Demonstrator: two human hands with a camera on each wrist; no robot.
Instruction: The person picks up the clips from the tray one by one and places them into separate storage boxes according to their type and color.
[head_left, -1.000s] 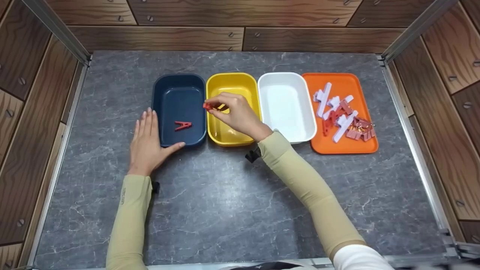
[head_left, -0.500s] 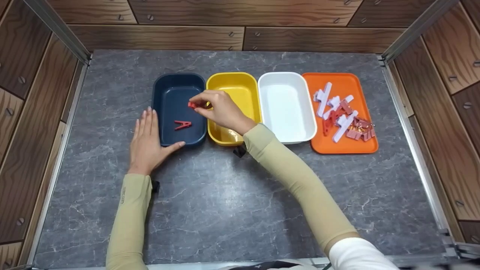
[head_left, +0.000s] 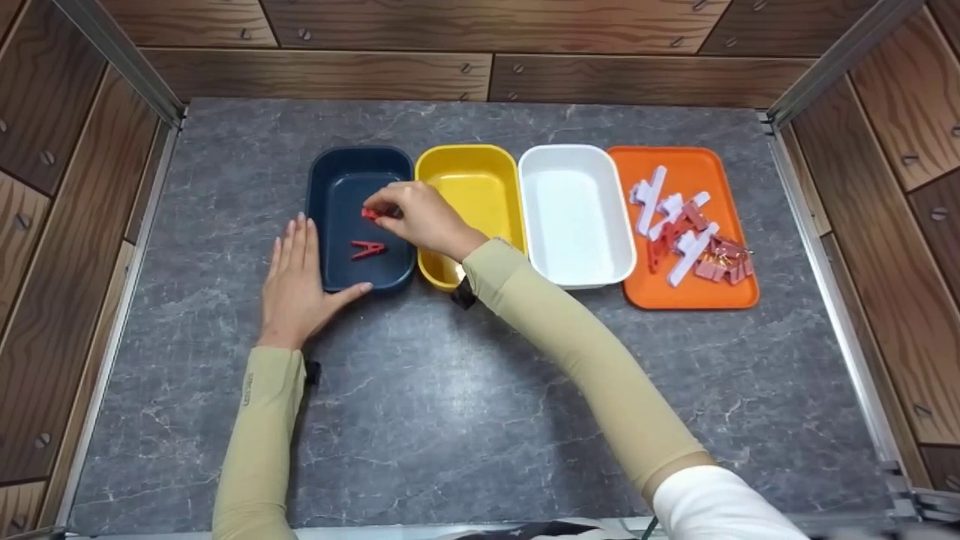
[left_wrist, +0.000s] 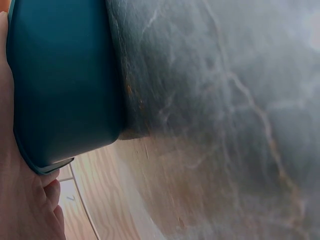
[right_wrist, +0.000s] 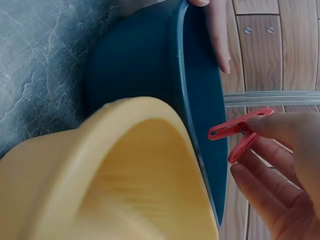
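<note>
**Above a dark blue bin (head_left: pixel 337 195), a right hand (head_left: pixel 424 214) holds a red clip (head_left: pixel 370 214)**

Toward the far edge of a grey, marble-patterned table (head_left: pixel 465 405), a person in pale green sleeves (head_left: pixel 262 435) leans both arms over a row of containers. The right hand grasps the red clip between thumb and fingers, over the middle of the bin; the right wrist view shows the clip's two legs parted in a V. The left hand (head_left: pixel 292 285) grasps nothing, its straight fingers laid along the bin's left side and its thumb stretched along the near edge. On the bin's floor, toward that near edge, lies a second red clip (head_left: pixel 367 250). Just beside the bin's right edge stands a yellow bin (head_left: pixel 476 199), partly covered by the right hand, then a white bin (head_left: pixel 576 206), then an orange tray (head_left: pixel 720 298) nearest the table's right edge. On the tray, lavender clips (head_left: pixel 651 201) overlap with tray-side red clips (head_left: pixel 655 251), their number unclear, while most of the pink binder clips (head_left: pixel 739 271) gather toward the right edge. Wood-patterned panels (head_left: pixel 360 75) rise along the table's far, left and right edges.
</note>
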